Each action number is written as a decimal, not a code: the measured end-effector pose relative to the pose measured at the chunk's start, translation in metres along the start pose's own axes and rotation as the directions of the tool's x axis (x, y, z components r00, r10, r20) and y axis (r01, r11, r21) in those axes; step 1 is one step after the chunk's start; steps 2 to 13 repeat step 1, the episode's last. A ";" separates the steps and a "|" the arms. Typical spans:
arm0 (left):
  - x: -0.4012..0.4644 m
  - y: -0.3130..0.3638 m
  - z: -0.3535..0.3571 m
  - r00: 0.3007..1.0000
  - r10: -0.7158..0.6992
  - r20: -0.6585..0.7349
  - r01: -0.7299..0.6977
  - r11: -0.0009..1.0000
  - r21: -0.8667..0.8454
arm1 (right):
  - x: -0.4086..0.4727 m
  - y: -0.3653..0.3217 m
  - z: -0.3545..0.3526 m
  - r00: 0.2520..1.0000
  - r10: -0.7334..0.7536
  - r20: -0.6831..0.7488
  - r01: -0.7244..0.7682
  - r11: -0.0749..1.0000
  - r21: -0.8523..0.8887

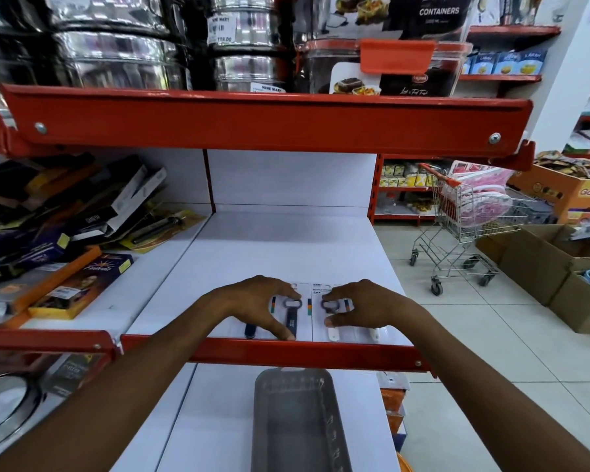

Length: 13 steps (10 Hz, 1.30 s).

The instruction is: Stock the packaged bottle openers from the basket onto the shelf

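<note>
Two white cards of packaged bottle openers lie side by side at the front of the white shelf [273,247]. The left pack [292,316] shows dark-handled openers; the right pack [334,332] shows white-handled ones. My left hand [252,306] rests on the left pack, fingers spread over it and thumb near the shelf lip. My right hand [365,306] presses on the right pack, thumb and forefinger around an opener's ring. A grey basket [297,420] sits on the lower shelf below, with nothing visible inside it.
A red shelf lip [269,352] runs just under my hands. Boxed kitchen goods [72,233] pile on the left. The red upper shelf [263,120] carries steel tins and containers. A shopping trolley [470,219] and cardboard boxes [559,267] stand on the tiled floor at right.
</note>
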<state>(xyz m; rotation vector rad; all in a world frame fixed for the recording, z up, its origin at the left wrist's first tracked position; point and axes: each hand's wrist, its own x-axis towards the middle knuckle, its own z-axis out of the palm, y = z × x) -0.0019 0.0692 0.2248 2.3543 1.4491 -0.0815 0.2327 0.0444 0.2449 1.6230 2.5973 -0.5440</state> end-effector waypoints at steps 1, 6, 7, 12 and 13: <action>-0.003 0.000 0.002 1.000 -0.002 -0.021 0.002 1.000 -0.002 | 0.001 0.001 0.003 0.999 0.018 -0.047 -0.018 1.000 0.005; -0.003 0.000 0.002 1.000 -0.002 -0.021 0.002 1.000 -0.002 | 0.001 0.001 0.003 0.999 0.018 -0.047 -0.018 1.000 0.005; -0.003 0.000 0.002 1.000 -0.002 -0.021 0.002 1.000 -0.002 | 0.001 0.001 0.003 0.999 0.018 -0.047 -0.018 1.000 0.005; -0.003 0.000 0.002 1.000 -0.002 -0.021 0.002 1.000 -0.002 | 0.001 0.001 0.003 0.999 0.018 -0.047 -0.018 1.000 0.005; -0.003 0.000 0.002 1.000 -0.002 -0.021 0.002 1.000 -0.002 | 0.001 0.001 0.003 0.999 0.018 -0.047 -0.018 1.000 0.005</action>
